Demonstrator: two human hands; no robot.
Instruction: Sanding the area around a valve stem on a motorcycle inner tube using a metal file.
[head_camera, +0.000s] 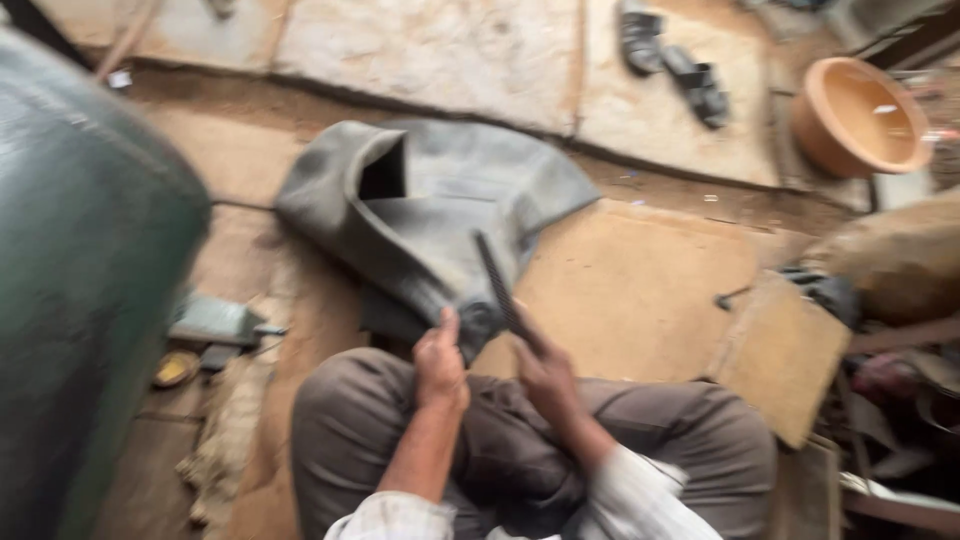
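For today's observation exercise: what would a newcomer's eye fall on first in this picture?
Probably the big grey rubber inner tube slumped on the floor at centre. The left hand pinches its near edge while the right hand holds a dark rasp-like file against it. An orange bowl stands out at upper right.

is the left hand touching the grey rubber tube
Touching. The head view shows the left hand gripping a fold of the rubber tube, thumb pressed on it.
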